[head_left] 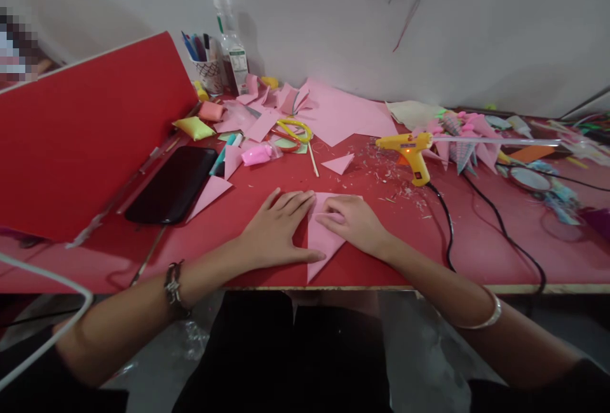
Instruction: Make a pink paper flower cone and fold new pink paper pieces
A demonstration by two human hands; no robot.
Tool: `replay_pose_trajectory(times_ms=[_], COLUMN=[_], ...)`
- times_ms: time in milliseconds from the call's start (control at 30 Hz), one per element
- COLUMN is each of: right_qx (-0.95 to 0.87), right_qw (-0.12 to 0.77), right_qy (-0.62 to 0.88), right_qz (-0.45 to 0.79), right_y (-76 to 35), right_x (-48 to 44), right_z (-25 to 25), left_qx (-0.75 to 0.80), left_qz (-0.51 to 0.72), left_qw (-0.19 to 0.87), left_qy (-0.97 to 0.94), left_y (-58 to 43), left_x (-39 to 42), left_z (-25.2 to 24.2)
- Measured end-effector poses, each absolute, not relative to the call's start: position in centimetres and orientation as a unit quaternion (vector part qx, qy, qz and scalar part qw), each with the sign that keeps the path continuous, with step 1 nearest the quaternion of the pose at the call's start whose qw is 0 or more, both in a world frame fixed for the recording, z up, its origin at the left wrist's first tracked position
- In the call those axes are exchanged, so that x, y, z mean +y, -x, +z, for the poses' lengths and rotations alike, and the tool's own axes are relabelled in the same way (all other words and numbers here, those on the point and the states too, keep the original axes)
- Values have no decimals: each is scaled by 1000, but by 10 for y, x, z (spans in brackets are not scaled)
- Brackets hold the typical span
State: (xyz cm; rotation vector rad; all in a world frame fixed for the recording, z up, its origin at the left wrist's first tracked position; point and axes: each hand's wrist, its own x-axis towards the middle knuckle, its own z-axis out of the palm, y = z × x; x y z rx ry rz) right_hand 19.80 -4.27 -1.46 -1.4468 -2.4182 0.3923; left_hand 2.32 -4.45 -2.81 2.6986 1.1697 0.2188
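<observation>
A folded piece of pink paper [318,243] lies near the table's front edge, narrowing to a point toward me. My left hand [272,232] rests flat with its fingers spread, fingertips and thumb on the paper's left side. On the upper right part of the same sheet, my right hand [358,221] is curled with its knuckles bent and its fingers pressed against the paper. I see nothing held in its fingers. Beyond the hands lies a small pink paper triangle [338,164], with a thin stick [313,159] beside it.
A yellow glue gun [413,157] with a lit orange light sits at right, its black cord [448,229] running forward. Yellow-handled scissors [296,126] lie among pink scraps. At left are a dark phone [172,185] and a raised red board [95,140]. A bottle [234,60] stands behind.
</observation>
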Motion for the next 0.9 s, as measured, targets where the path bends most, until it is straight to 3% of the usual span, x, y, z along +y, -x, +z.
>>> replay_pose_trajectory(times_ms=[900], right_qx=[-827], right_qw=[111], right_qy=[540], right_qz=[111], right_y=[-193], right_x=[-43], right_z=[-12], left_qx=[403], left_qz=[37], left_qw=[109], left_qy=[-908], left_y=[-22], left_x=[-59], left_z=[-26])
